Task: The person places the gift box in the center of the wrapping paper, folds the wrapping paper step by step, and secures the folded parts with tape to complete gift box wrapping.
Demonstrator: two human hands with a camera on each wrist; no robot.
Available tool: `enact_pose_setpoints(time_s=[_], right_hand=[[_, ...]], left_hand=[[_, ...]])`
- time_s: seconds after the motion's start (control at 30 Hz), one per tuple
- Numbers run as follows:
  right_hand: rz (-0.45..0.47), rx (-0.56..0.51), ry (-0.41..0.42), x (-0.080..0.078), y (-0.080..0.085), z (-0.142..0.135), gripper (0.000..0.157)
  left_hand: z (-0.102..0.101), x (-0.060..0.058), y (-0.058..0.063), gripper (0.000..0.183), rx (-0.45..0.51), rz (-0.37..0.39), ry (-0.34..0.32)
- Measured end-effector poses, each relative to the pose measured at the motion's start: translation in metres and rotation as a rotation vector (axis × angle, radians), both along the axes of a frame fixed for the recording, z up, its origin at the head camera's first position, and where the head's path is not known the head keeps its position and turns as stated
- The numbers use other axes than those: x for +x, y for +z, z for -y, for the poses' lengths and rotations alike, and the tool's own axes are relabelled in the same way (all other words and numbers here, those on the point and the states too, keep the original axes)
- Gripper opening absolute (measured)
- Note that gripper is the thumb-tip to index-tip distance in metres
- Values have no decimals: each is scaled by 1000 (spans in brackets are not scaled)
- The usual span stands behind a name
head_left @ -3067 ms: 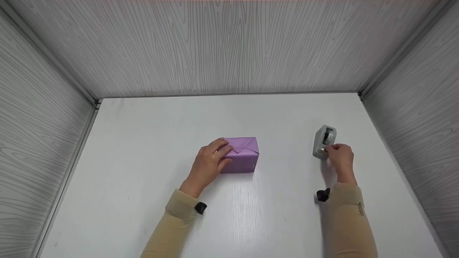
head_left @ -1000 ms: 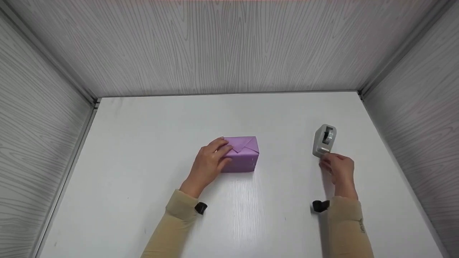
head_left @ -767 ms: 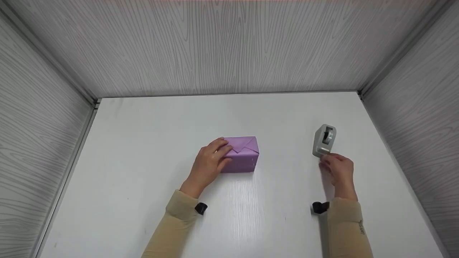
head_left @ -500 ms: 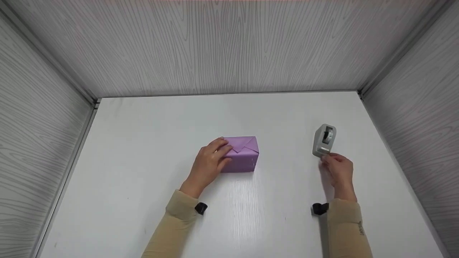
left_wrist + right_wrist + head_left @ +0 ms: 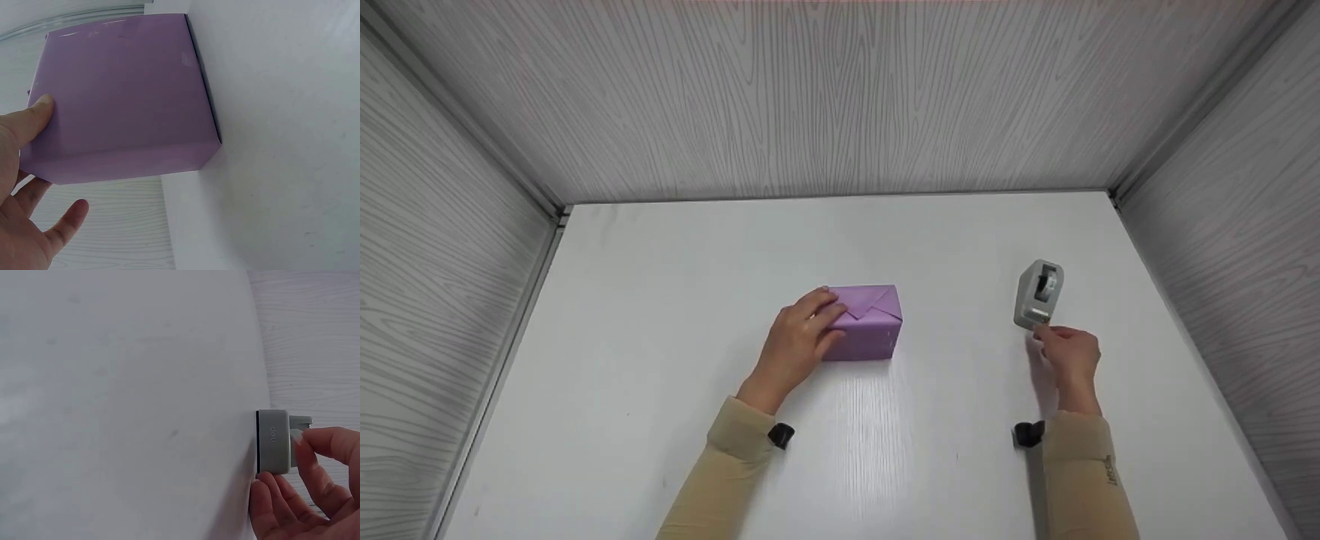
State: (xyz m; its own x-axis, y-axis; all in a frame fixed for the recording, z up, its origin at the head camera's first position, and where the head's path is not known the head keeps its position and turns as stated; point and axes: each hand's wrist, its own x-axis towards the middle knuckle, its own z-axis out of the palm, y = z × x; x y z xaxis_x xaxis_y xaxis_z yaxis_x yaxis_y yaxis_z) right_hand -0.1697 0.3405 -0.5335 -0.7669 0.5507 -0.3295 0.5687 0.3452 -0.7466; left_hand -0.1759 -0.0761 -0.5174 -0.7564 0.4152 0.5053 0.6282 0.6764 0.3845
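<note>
A box wrapped in purple paper [image 5: 864, 342] sits mid-table, its folded flap on top. My left hand [image 5: 791, 345] holds its left end. In the left wrist view the thumb [image 5: 37, 117] presses on one broad face of the box, with other fingers around the edge. To the right stands a grey tape dispenser [image 5: 1024, 301] with a roll of clear tape. My right hand [image 5: 1072, 354] is at its near end. The right wrist view shows thumb and forefinger pinching a short piece of clear tape [image 5: 296, 434] beside the dispenser, while the remaining fingers curl close to its base.
The white table [image 5: 675, 262] is bounded by grey wood-grain panels at the back [image 5: 840, 97] and on both sides. A black wrist camera [image 5: 781, 436] sticks out from the left sleeve, and another [image 5: 1027, 435] from the right one.
My right hand has drawn back from the dispenser's top to its near end, and its fingers have since turned slightly there. The left hand, box and dispenser have stayed in place.
</note>
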Motion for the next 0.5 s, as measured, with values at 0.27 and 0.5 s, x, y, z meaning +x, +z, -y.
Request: enact_pose_setpoints(time_s=[0.27, 0.5], right_hand=[[-6, 109, 47, -3, 2, 0, 42], [13, 121, 58, -6, 2, -1, 39]], left_hand=[[0, 1, 1, 36, 6, 1, 0], [0, 0, 0, 35, 0, -7, 4]])
